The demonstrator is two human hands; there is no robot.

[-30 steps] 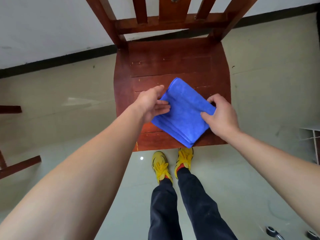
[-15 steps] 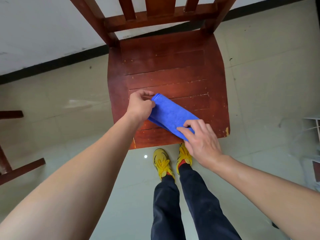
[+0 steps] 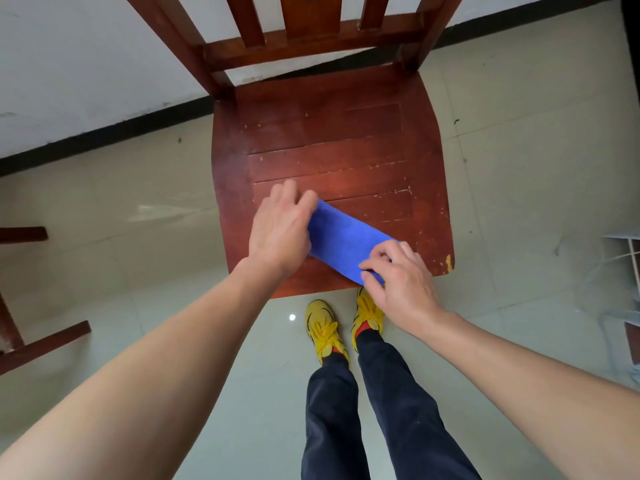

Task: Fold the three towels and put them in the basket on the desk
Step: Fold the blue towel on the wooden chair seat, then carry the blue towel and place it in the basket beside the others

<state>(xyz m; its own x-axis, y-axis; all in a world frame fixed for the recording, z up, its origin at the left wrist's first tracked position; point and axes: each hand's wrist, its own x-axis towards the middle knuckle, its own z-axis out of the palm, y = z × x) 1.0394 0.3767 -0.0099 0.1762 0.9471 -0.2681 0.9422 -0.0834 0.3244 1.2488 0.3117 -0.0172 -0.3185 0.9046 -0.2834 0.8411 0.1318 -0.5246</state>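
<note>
A blue towel (image 3: 343, 242) lies folded into a narrow strip near the front edge of a red-brown wooden chair seat (image 3: 329, 140). It runs diagonally from far left to near right. My left hand (image 3: 280, 230) covers the strip's left end, its fingers curled over the cloth. My right hand (image 3: 398, 275) pinches the right end at the seat's front edge, thumb below and fingers curled on top. No other towel and no basket or desk is in view.
The chair's slatted back (image 3: 298, 26) rises at the far side, against a white wall. Dark wooden furniture parts (image 3: 38, 344) stand at the left. A white frame with clear plastic (image 3: 620, 268) is at the right edge. My yellow shoes (image 3: 325, 330) stand on the tiled floor.
The towel went from a wide folded square to a narrow strip. Both hands came nearer the seat's front edge and now hold the strip's two ends.
</note>
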